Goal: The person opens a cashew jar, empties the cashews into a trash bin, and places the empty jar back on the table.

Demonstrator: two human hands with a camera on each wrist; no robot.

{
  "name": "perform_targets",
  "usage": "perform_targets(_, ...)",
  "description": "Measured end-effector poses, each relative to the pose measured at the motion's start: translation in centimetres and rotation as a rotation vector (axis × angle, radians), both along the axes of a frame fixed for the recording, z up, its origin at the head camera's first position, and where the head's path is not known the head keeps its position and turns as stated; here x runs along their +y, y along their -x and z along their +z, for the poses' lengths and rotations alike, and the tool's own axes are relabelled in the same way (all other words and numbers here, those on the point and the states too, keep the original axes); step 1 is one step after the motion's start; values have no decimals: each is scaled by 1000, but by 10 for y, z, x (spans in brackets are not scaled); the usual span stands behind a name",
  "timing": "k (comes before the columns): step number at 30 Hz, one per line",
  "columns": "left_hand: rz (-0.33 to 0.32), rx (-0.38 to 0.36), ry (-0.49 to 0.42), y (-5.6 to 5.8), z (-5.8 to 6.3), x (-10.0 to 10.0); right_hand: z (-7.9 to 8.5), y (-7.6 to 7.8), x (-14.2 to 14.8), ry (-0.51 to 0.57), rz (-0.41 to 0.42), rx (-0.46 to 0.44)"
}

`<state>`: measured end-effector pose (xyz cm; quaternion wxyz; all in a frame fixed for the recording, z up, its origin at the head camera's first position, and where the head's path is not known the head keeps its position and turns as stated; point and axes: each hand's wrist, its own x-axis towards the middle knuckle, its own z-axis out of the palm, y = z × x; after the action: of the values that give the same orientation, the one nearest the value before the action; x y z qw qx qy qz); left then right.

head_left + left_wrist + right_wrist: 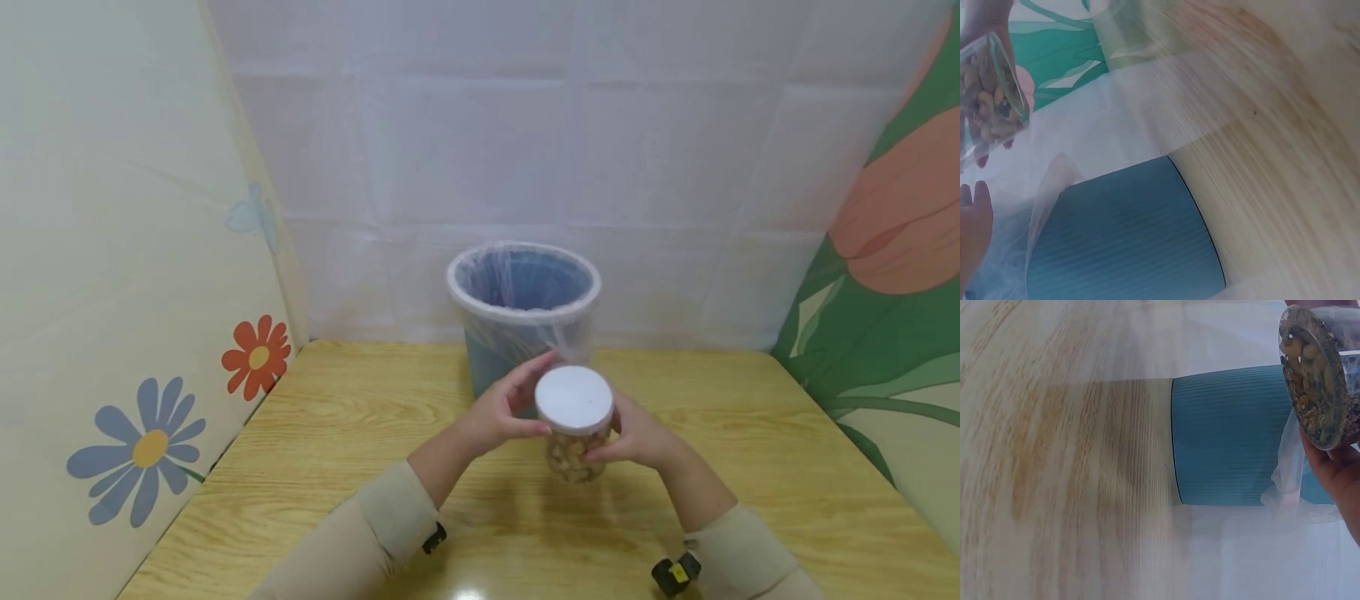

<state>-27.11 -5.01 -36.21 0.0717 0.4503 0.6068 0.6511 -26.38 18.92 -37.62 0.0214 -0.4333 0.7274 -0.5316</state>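
Note:
A clear round jar (567, 462) of pale, curved nuts, with a white lid (573, 398), is held upright in front of the blue bin. My right hand (643, 435) grips its body from the right, thumb on the near side. On the lid's other side, my left hand (491, 419) has its thumb and fingers spread, the thumb tip right at the lid's edge. From the left wrist, the left fingertips (982, 195) appear apart from the jar (994, 100). The right wrist view shows the jar's base (1313, 381) with right-hand fingers (1335, 472) against its side.
Behind the jar stands the blue ribbed bin (487, 354), its white rim (525, 317) lined with a clear plastic bag that hangs over the outside. Beneath is a wood-grain table (360, 417). A white cloth (465, 150) hangs at the back, with flower-printed panels on both sides.

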Motion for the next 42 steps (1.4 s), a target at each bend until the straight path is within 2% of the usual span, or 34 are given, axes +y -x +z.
perform_targets(4,-31,-11,18,1,1,-4,0,0,1,1,25,-1)
perform_targets(13,-36,-42,79,1,3,-5,3,-1,0,2,114,-59)
perform_targets(21,-70,-35,70,-2,5,2,-1,0,-1,11,125,-55)
perform_targets(26,-44,-33,74,-3,5,5,-2,1,0,20,114,-50)
perform_targets(34,14,-41,72,-4,8,7,1,-2,-4,20,-17,-15)
perform_targets(42,124,-66,84,-10,12,11,-1,-1,-5,44,-56,-24)
